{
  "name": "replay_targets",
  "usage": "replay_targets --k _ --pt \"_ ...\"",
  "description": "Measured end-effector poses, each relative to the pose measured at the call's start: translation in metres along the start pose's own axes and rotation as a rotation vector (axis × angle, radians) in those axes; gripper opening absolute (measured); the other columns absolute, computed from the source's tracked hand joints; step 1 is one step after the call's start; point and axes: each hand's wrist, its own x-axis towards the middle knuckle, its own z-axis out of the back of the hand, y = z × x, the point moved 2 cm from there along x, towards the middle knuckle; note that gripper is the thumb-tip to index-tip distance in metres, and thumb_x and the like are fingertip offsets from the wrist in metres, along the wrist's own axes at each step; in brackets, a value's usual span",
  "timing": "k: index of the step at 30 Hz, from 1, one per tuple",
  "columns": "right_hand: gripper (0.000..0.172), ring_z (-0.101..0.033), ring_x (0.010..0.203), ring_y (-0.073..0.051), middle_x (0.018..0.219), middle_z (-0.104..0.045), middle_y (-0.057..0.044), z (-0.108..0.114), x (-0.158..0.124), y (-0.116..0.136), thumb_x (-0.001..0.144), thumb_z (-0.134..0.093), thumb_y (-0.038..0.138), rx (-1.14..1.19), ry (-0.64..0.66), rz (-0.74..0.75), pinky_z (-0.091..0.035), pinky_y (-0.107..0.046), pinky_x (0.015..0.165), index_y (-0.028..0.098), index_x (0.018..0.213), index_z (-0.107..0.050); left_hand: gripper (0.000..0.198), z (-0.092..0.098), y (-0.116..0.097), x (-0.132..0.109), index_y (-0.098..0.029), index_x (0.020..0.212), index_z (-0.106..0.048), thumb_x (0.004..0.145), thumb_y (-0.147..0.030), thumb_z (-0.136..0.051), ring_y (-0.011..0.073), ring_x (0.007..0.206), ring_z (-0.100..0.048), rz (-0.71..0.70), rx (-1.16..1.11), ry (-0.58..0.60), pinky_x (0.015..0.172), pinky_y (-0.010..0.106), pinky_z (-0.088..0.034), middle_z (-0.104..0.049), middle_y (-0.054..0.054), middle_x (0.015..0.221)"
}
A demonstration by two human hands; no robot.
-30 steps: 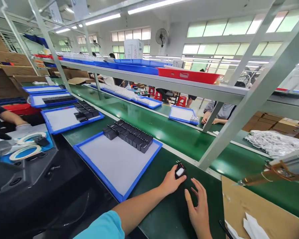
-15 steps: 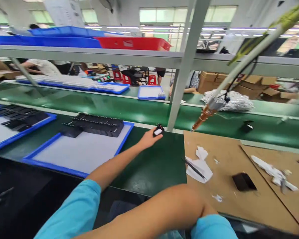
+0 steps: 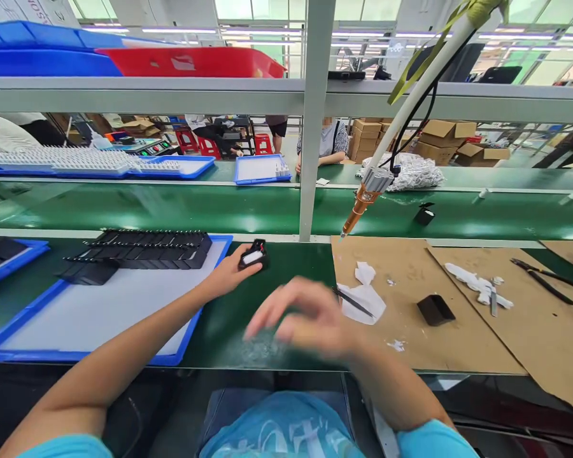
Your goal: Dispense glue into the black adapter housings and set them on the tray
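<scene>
My left hand is closed around a small black case with a white label, its lid-like flap standing up. It holds the case just over the green bench, beside the right rim of a blue-edged tray. Rows of black cases stand at the back of that tray. My right hand, blurred by motion, hovers over the bench with its fingers apart and nothing seen in them. Black tweezers lie on white paper to its right.
A copper-tipped tool hangs from above. On brown cardboard sit a black open box, white scraps and pliers. Behind runs a green conveyor bearing another black case. A metal post rises ahead.
The view has turned to the right. My right hand, out of sight before with its forearm across the front, is now over the bench. My left hand still holds the black case.
</scene>
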Motion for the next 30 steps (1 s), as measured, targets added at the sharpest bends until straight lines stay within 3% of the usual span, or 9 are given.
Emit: replay_targets --k 3,5,7,10,13,17,20,25,30 --pt "0.017 -0.062 0.093 -0.015 0.106 -0.061 -0.003 0.073 0.029 -0.04 0.089 -0.055 0.039 -0.169 -0.42 -0.041 -0.055 -0.035 0.079 0.026 0.1 -0.054 0.054 0.01 -0.004 -0.053 -0.022 0.128 -0.044 0.084 -0.051 -0.056 0.0259 0.094 -0.067 0.026 0.153 -0.041 0.082 0.035 -0.052 -0.068 0.008 0.111" --pt "0.031 -0.055 0.11 -0.015 0.127 -0.05 -0.007 0.117 0.046 -0.068 0.087 -0.058 0.038 -0.252 -0.648 -0.045 -0.052 -0.033 0.085 0.028 0.114 -0.046 0.054 0.007 -0.001 -0.08 -0.022 0.128 -0.045 0.084 -0.05 -0.056 0.0266 0.092 -0.068 0.059 0.21 -0.099 0.079 0.035 -0.053 -0.069 0.008 0.111" --pt "0.047 -0.055 0.11 -0.016 0.132 -0.045 -0.008 0.142 0.06 -0.094 0.082 -0.064 0.037 -0.259 -0.639 -0.093 -0.052 -0.032 0.082 0.029 0.122 -0.042 0.052 -0.002 0.004 -0.1 -0.02 0.127 -0.045 0.085 -0.049 -0.054 0.027 0.091 -0.07 0.094 0.228 -0.143 0.078 0.035 -0.054 -0.07 0.009 0.111" --pt "0.052 -0.061 0.098 -0.013 0.125 -0.049 -0.002 0.151 0.071 -0.123 0.078 -0.068 0.035 -0.231 -0.569 -0.151 -0.052 -0.029 0.075 0.034 0.123 -0.042 0.049 -0.021 0.013 -0.116 -0.02 0.126 -0.045 0.085 -0.047 -0.054 0.0279 0.098 -0.069 0.11 0.201 -0.187 0.084 0.038 -0.053 -0.068 0.01 0.115" --pt "0.044 -0.062 0.088 -0.011 0.116 -0.052 0.003 0.142 0.069 -0.133 0.077 -0.07 0.036 -0.188 -0.537 -0.194 -0.051 -0.027 0.07 0.039 0.114 -0.047 0.048 -0.036 0.019 -0.122 -0.021 0.128 -0.045 0.087 -0.044 -0.055 0.0277 0.113 -0.063 0.117 0.111 -0.279 0.096 0.04 -0.049 -0.062 0.012 0.128" --pt "0.031 -0.062 0.075 -0.01 0.121 -0.053 -0.001 0.111 0.054 -0.119 0.08 -0.066 0.044 -0.095 -0.505 -0.267 -0.053 -0.031 0.069 0.038 0.108 -0.052 0.049 -0.053 0.025 -0.121 -0.022 0.132 -0.043 0.089 -0.04 -0.055 0.0257 0.127 -0.053 0.122 -0.025 -0.303 0.106 0.039 -0.042 -0.053 0.011 0.14" --pt "0.027 -0.061 0.071 -0.008 0.126 -0.053 -0.001 0.068 0.037 -0.095 0.087 -0.053 0.049 0.017 -0.411 -0.283 -0.052 -0.03 0.069 0.039 0.112 -0.053 0.048 -0.067 0.027 -0.116 -0.024 0.13 -0.047 0.087 -0.041 -0.059 0.0259 0.118 -0.058 0.152 -0.065 -0.239 0.101 0.037 -0.044 -0.06 0.009 0.131" --pt "0.045 -0.053 0.047 -0.006 0.109 -0.057 -0.001 -0.006 0.014 -0.065 0.077 -0.056 0.066 0.18 -0.33 -0.206 -0.038 -0.026 0.042 0.031 0.104 -0.057 0.044 -0.086 0.021 -0.109 -0.024 0.125 -0.051 0.086 -0.04 -0.06 0.0239 0.099 -0.065 0.18 -0.136 -0.184 0.086 0.032 -0.048 -0.068 0.005 0.115" --pt "0.049 -0.044 0.036 -0.002 0.094 -0.053 0.004 -0.046 0.008 -0.054 0.074 -0.054 0.072 0.323 -0.289 -0.227 -0.029 -0.022 0.035 0.031 0.101 -0.05 0.04 -0.093 0.014 -0.106 -0.023 0.118 -0.055 0.083 -0.04 -0.063 0.0214 0.088 -0.066 0.222 -0.163 -0.161 0.076 0.028 -0.047 -0.07 0.003 0.104"
